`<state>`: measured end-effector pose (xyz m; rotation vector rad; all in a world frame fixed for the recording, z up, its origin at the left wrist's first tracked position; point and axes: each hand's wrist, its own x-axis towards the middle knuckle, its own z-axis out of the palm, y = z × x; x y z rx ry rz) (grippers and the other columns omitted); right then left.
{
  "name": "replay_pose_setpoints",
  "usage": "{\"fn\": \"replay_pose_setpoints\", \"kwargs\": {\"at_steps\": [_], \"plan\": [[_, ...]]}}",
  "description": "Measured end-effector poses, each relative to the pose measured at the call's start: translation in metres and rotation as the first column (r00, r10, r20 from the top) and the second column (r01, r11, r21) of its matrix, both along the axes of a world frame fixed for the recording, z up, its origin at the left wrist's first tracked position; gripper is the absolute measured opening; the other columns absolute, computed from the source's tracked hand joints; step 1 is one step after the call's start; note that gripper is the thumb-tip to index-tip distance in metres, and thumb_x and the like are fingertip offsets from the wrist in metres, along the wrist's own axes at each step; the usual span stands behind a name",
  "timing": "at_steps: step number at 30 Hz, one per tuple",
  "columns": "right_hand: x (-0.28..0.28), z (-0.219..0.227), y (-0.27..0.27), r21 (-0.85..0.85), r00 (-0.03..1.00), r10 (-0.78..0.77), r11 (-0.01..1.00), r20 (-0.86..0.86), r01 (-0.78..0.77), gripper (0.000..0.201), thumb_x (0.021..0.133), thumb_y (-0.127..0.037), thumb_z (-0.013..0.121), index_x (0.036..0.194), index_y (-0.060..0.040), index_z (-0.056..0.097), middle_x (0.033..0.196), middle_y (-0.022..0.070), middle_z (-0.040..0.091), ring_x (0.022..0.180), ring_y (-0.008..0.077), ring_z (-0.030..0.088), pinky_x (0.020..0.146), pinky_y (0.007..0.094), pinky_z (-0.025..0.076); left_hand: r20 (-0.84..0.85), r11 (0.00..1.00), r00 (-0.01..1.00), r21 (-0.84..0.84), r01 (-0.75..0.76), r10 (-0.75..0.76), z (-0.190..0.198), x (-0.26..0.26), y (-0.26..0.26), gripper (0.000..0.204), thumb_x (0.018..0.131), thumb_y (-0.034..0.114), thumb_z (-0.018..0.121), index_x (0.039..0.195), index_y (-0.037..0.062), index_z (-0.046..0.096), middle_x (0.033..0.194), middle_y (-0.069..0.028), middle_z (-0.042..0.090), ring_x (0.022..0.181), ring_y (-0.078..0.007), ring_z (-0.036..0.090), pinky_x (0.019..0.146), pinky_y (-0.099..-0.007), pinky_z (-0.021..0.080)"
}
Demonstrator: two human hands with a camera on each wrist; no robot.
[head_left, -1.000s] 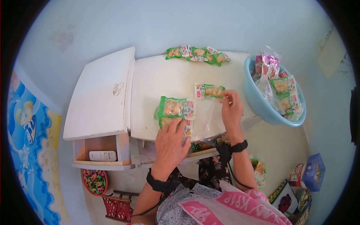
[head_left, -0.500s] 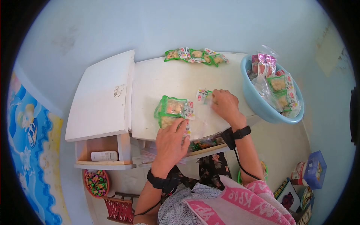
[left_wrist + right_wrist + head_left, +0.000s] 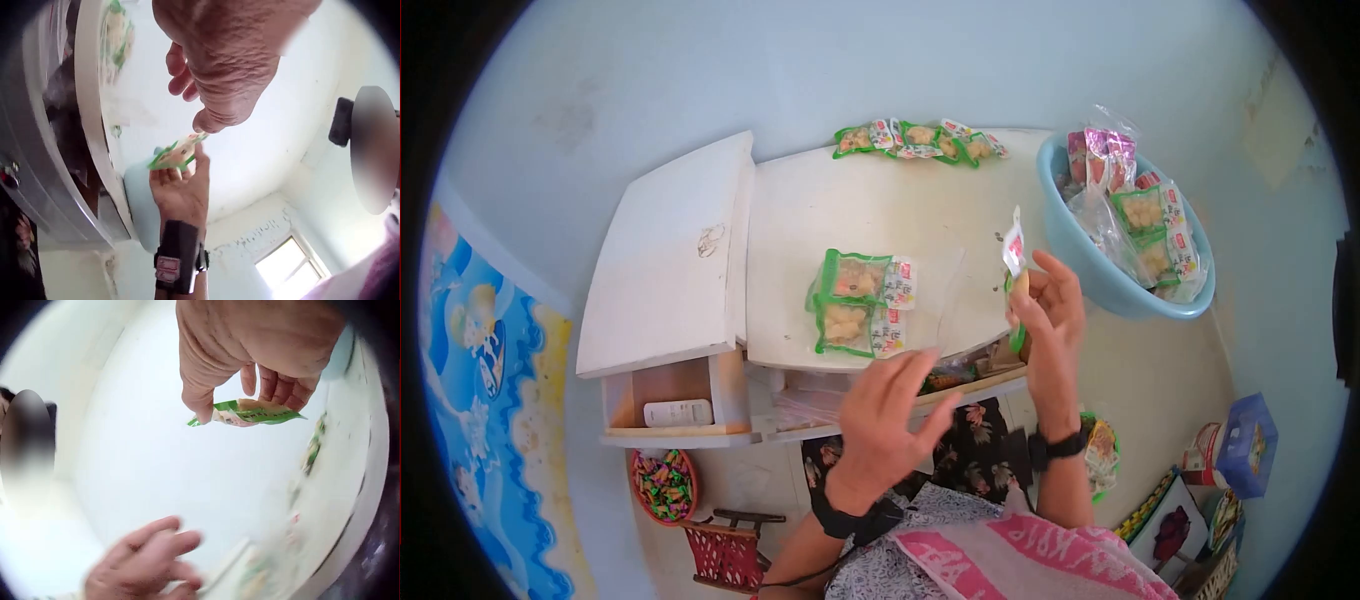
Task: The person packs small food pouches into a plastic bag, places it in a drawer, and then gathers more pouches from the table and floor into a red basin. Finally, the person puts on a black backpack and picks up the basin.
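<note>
My right hand point(image 3: 1055, 330) pinches a green-edged snack packet point(image 3: 1015, 255) between thumb and fingers, raised over the table's right side. Pale lumps of food show through it, and in the right wrist view the packet point(image 3: 256, 414) is seen nearly edge-on. My left hand point(image 3: 890, 420), fingers spread and holding nothing, hovers by the table's front edge. Beyond its fingertips two like packets point(image 3: 845, 325) lie overlapped on the white table point(image 3: 790, 220). A thin clear plastic bag point(image 3: 948, 290) lies flat to their right.
Several more packets point(image 3: 920, 140) sit in a row along the table's back edge. At the right stands a blue basin point(image 3: 1065, 240) with bagged packets in it. Below the tabletop a drawer point(image 3: 970, 390) stands pulled out. A remote control point(image 3: 678, 413) lies in the left compartment.
The right hand has picked the single packet up off the table and tilted it upright, moving right. The left hand has come off the two packets, back toward the body.
</note>
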<state>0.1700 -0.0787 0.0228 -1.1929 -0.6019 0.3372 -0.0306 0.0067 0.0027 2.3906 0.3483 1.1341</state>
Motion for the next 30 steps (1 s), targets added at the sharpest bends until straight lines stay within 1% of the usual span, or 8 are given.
{"fn": "replay_pose_setpoints", "kwargs": {"at_steps": [3,8,11,15,18,22,25,30], "plan": [[-0.038,0.009,-0.019,0.176,0.975,0.145,0.978,-0.169,-0.115,0.071,0.087,-0.011,0.079,0.148,0.0005,0.045,0.119,0.0096,0.064,0.104,0.0174,0.063,0.087,0.0320,0.054,0.054,0.995,0.995,-0.042,0.086,-0.084,0.019,0.026,-0.022,0.083,0.082,0.015,0.084,0.152,-0.0036,0.044,0.149,-0.0242,0.051,0.133,-0.0427,0.054,0.108,-0.0477,0.048],[-0.076,-0.007,-0.025,0.248,0.900,0.348,0.926,-0.261,-0.285,0.070,0.086,-0.007,0.079,0.147,-0.0007,0.044,0.131,0.0126,0.060,0.121,0.0201,0.059,0.101,0.0354,0.051,0.100,0.980,0.991,-0.168,0.103,-0.087,0.009,0.028,-0.023,0.058,0.092,0.008,0.073,0.144,-0.0043,0.050,0.138,-0.0221,0.061,0.121,-0.0358,0.064,0.100,-0.0426,0.052],[-0.068,-0.015,-0.038,0.126,0.886,0.372,0.928,-0.277,-0.350,0.066,0.086,-0.006,0.080,0.143,-0.0015,0.048,0.136,0.0129,0.058,0.125,0.0200,0.057,0.103,0.0357,0.050,0.098,0.840,0.993,-0.531,0.114,-0.073,0.027,0.011,-0.027,0.032,0.095,0.008,0.071,0.125,-0.0016,0.064,0.105,-0.0111,0.075,0.092,-0.0200,0.070,0.085,-0.0331,0.054],[-0.036,-0.004,-0.052,-0.020,0.976,0.179,0.984,0.126,-0.177,0.056,0.085,-0.014,0.085,0.134,-0.0043,0.059,0.129,0.0061,0.064,0.113,0.0166,0.063,0.094,0.0328,0.051,-0.160,0.551,0.865,-0.820,0.152,-0.476,0.025,-0.022,-0.003,0.035,0.095,0.019,0.075,0.124,0.0006,0.067,0.099,-0.0086,0.075,0.084,-0.0128,0.067,0.079,-0.0308,0.052],[-0.017,0.007,-0.073,-0.303,0.826,0.550,0.814,0.122,-0.496,0.047,0.086,-0.018,0.085,0.127,-0.0057,0.065,0.119,0.0027,0.069,0.104,0.0120,0.065,0.089,0.0300,0.051,-0.195,0.469,0.745,-0.865,0.176,-0.638,0.026,-0.029,-0.006,0.038,0.095,0.020,0.075,0.127,0.0014,0.066,0.098,-0.0082,0.075,0.083,-0.0134,0.067,0.078,-0.0311,0.052],[-0.014,-0.006,-0.083,-0.454,0.723,0.686,0.619,-0.086,-0.641,0.036,0.094,-0.016,0.080,0.125,-0.0032,0.068,0.099,0.0012,0.073,0.094,0.0063,0.065,0.080,0.0253,0.052,-0.252,0.461,0.710,-0.880,0.114,-0.658,0.022,-0.029,-0.005,0.043,0.095,0.022,0.076,0.131,0.0015,0.064,0.101,-0.0097,0.075,0.084,-0.0132,0.068,0.075,-0.0289,0.053],[-0.010,-0.013,-0.088,-0.319,0.843,0.531,0.787,-0.082,-0.527,0.025,0.097,-0.015,0.075,0.117,-0.0011,0.070,0.095,0.0008,0.073,0.088,0.0063,0.067,0.076,0.0244,0.053,-0.201,0.758,0.913,-0.633,0.157,-0.356,0.018,-0.022,-0.015,0.044,0.093,0.022,0.079,0.130,0.0019,0.064,0.101,-0.0102,0.073,0.080,-0.0131,0.066,0.069,-0.0278,0.052],[0.005,-0.023,-0.094,-0.168,0.965,0.194,0.960,-0.177,-0.223,0.019,0.100,-0.013,0.072,0.115,-0.0009,0.069,0.096,0.0022,0.073,0.084,0.0071,0.068,0.073,0.0243,0.054,-0.138,0.937,0.978,-0.295,-0.188,0.153,0.018,-0.003,-0.005,0.041,0.086,0.018,0.084,0.120,0.0026,0.065,0.092,-0.0078,0.065,0.073,-0.0166,0.060,0.064,-0.0306,0.048]]}}
